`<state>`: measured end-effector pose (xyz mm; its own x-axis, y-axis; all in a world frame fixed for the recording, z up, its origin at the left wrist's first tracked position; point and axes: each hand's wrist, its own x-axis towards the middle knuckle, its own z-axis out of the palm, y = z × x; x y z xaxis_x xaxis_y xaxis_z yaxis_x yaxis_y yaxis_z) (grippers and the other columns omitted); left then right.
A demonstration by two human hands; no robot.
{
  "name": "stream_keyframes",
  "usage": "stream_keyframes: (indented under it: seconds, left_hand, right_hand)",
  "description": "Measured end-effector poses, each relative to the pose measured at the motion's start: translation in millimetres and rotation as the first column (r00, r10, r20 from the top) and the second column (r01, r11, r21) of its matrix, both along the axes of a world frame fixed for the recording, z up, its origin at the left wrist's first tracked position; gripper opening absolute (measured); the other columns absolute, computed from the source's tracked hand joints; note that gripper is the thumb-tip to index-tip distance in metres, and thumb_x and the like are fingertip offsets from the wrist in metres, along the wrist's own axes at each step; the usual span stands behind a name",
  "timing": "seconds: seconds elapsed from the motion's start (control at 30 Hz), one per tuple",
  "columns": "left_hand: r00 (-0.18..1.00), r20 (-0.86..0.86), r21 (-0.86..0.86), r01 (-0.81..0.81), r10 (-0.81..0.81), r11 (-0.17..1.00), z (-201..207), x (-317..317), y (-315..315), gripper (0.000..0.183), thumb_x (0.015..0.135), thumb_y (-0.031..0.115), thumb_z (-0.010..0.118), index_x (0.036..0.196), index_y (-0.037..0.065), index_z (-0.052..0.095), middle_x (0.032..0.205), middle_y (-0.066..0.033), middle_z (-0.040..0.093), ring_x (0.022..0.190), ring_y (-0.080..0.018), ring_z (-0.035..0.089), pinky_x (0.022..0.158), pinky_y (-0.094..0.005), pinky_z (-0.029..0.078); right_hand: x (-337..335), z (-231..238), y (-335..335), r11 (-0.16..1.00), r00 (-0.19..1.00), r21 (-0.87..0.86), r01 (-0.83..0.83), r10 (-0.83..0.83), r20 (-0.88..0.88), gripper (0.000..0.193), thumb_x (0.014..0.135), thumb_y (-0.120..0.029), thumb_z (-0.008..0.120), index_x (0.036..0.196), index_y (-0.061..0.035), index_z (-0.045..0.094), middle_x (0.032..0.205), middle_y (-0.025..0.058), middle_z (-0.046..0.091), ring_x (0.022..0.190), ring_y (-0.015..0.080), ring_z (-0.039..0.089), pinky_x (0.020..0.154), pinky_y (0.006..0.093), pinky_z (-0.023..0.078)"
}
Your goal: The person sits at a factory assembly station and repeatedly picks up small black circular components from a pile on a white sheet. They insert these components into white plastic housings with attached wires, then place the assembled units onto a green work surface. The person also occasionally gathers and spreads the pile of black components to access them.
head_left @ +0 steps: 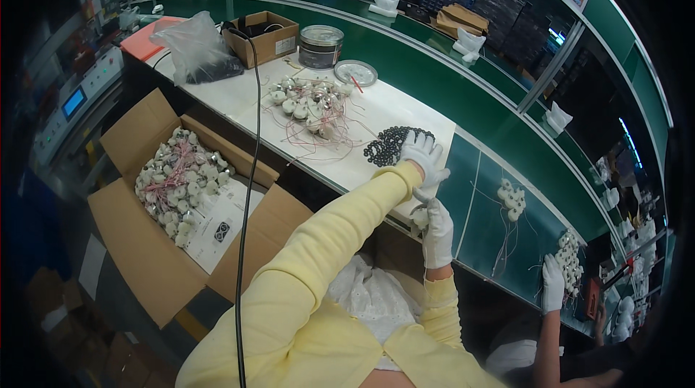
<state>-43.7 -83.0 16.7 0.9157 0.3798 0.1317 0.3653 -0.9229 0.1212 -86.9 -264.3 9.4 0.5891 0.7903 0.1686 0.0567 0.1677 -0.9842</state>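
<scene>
My left hand (426,155), in a white glove, reaches across the white worktop to a pile of small black rings (384,148). Its fingers are spread over the right part of the pile, and I see nothing held in them. Nearer to me, at the table's edge, my gloved right hand (439,232) is closed on a small white-capped motor (418,217), mostly hidden by the glove. Farther left on the worktop lies a heap of similar motors (308,107), silver and white, with thin red and white wires.
An open cardboard box (152,261) full of wired motors stands at my left. A black cable (250,192) hangs before me. Behind are a plastic bag (199,48), a small carton (271,44) and a tin (321,46). At right, a co-worker's gloved hand (553,285) touches more motors (570,265).
</scene>
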Motion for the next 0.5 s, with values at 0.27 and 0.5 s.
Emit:
stream_keyframes:
  seconds: [0.27,0.5]
  left_hand:
    - [0.994,-0.105,0.081,0.008,0.001,0.997,6.3,1.5,-6.1,0.084,0.097,0.07,0.037,0.157,0.011,0.04,0.164,-0.0206,0.034,0.153,-0.0394,0.025,0.124,-0.0569,0.009]
    - [0.999,-0.034,-0.177,0.028,-0.035,0.984,17.6,-8.5,-1.3,0.078,0.1,0.068,0.034,0.156,0.014,0.042,0.163,-0.0186,0.034,0.151,-0.0377,0.03,0.122,-0.0571,0.016]
  right_hand:
    - [2.9,0.5,-1.5,0.999,0.998,-0.007,0.051,-0.051,-0.031,0.05,0.109,-0.044,0.049,0.126,-0.0019,0.07,0.077,-0.0009,0.062,0.057,0.0053,0.052,0.051,0.0209,0.04]
    - [41.2,-3.0,-11.0,0.785,0.673,0.612,-0.101,0.507,-0.539,0.059,0.106,-0.054,0.046,0.123,-0.0021,0.069,0.059,-0.0017,0.044,0.049,0.0107,0.039,0.052,0.0285,0.035]
